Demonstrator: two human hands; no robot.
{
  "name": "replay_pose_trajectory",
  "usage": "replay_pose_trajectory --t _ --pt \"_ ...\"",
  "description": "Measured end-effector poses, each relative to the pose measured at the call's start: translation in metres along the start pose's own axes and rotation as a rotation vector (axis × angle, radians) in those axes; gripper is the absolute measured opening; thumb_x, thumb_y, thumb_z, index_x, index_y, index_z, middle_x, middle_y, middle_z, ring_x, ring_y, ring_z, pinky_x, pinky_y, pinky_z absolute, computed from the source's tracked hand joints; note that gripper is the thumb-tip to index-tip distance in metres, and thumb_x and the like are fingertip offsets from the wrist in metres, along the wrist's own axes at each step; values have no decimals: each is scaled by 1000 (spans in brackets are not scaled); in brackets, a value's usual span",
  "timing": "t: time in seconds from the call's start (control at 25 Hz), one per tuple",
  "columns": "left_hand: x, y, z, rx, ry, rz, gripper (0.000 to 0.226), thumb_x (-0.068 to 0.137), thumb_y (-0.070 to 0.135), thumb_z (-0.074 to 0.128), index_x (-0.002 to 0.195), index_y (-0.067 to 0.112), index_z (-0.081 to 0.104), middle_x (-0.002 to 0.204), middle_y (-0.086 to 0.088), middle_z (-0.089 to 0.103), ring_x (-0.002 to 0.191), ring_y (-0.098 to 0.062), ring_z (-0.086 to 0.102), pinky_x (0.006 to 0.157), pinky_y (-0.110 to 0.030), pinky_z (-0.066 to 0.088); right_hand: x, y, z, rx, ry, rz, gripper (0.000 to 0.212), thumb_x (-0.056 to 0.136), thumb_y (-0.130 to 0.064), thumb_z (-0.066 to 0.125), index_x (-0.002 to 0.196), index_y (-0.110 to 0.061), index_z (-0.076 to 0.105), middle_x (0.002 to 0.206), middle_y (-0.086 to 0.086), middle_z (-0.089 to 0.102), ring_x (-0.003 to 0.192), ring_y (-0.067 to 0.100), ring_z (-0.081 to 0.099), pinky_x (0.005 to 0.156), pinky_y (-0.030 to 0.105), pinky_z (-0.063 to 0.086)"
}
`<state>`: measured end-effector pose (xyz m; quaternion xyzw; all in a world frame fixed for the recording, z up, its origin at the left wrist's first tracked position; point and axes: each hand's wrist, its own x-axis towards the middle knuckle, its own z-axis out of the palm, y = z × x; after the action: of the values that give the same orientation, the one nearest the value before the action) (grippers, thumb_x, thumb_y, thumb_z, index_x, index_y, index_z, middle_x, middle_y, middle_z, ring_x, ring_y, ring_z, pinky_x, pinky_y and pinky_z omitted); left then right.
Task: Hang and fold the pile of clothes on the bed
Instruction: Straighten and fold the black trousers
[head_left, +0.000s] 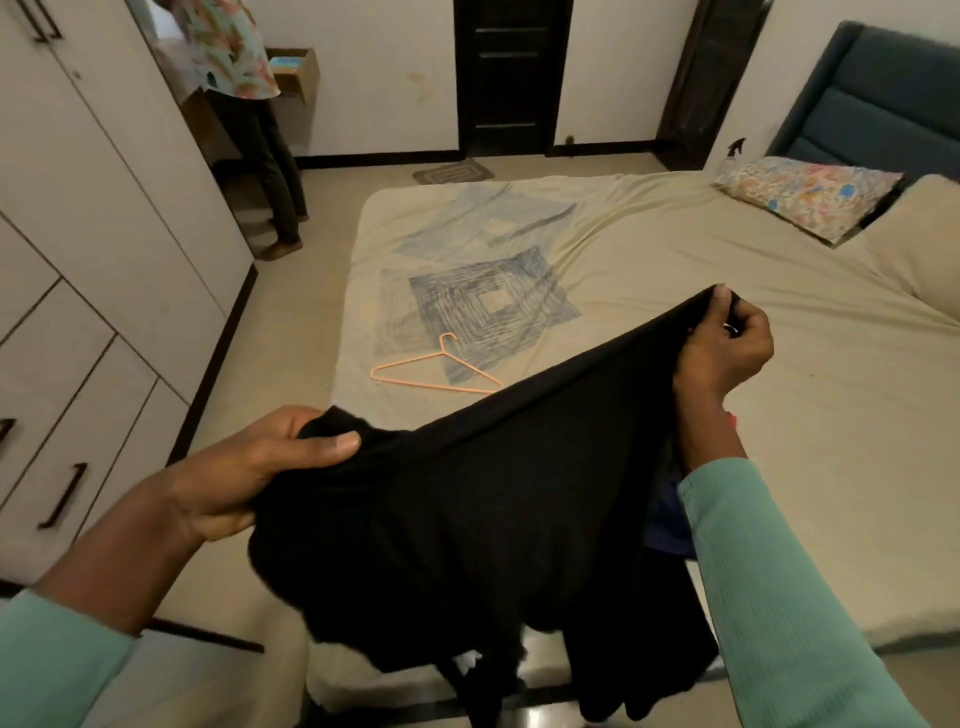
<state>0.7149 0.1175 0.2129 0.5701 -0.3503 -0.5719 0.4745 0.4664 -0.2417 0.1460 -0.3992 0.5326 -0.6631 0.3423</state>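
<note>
A black garment (467, 519) hangs stretched between both hands above the near edge of the bed (779, 415). My left hand (249, 467) grips its bunched left end, thumb on top. My right hand (727, 348) pinches the garment's upper right edge, held higher and farther out. The lower part of the cloth droops past the bed's edge. An orange plastic hanger (436, 371) lies flat on the sheet just beyond the garment. A bit of blue cloth (670, 525) and a red scrap show behind my right forearm.
White wardrobe doors and drawers (104, 260) line the left side. Another person (254, 130) stands by the wardrobe at the far left. A patterned pillow (810, 195) and a beige pillow lie by the teal headboard (883, 114). A dark door (511, 73) is at the back.
</note>
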Motion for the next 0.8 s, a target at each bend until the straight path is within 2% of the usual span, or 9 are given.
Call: replay_pose_trajectory --t 0.08,0.12,0.24,0.4,0.48,0.56,0.64,0.72,0.8 --pt "-1 -16 -33 59 110 -26 28 80 35 82 84 8 77 83 -13 69 77 -23 71 64 -26 57 -19 18 37 -119 -152 -36 18 98 -31 68 97 -13 68 97 1 65 74 -9 59 72 10 41" --pt "3 -29 -56 121 172 -51 34 81 42 83 86 8 77 82 -13 69 76 -24 70 64 -25 55 -31 34 59 -230 -261 -15 20 98 -34 69 98 -14 71 104 4 66 85 -1 62 78 16 44" --pt "34 -81 -130 277 362 -135 40 80 56 79 90 18 78 83 -12 74 75 -28 72 65 -29 55 -63 97 123 -473 -462 162 21 98 -38 68 104 -19 75 110 6 73 98 22 66 81 27 44" --pt "111 -183 -239 636 584 -257 33 93 61 64 85 32 76 74 10 75 69 -11 72 66 -36 55 -113 211 205 -487 -412 453 18 105 -30 60 104 -13 65 85 9 75 56 15 67 48 25 51" --pt "156 -236 -285 676 678 -317 29 97 53 64 78 32 70 70 10 71 70 -12 69 61 -31 47 -141 275 240 -517 -371 537 15 107 -28 56 106 -14 60 81 8 74 50 12 66 43 22 52" --pt "204 -295 -327 688 741 -327 29 102 37 62 75 27 64 69 8 67 69 -17 65 58 -29 41 -166 345 273 -562 -370 523 14 107 -29 55 104 -16 60 84 9 76 54 13 68 50 25 57" --pt "247 -342 -356 710 759 -297 26 104 29 59 79 21 64 72 3 65 70 -22 62 58 -28 39 -182 405 297 -612 -365 429 14 105 -34 54 98 -23 58 82 3 76 62 17 72 67 35 62" --pt "278 -386 -378 720 793 -275 22 106 25 55 88 16 66 77 0 65 74 -23 60 61 -32 37 -195 455 315 -725 -349 280 16 103 -43 50 95 -30 55 86 -2 76 81 23 74 84 43 59" --pt "297 -420 -390 718 859 -269 24 107 25 51 94 11 64 81 -4 64 76 -24 59 67 -34 37 -201 479 323 -865 -322 171 23 106 -43 45 110 -23 56 102 3 75 98 27 69 86 36 49"
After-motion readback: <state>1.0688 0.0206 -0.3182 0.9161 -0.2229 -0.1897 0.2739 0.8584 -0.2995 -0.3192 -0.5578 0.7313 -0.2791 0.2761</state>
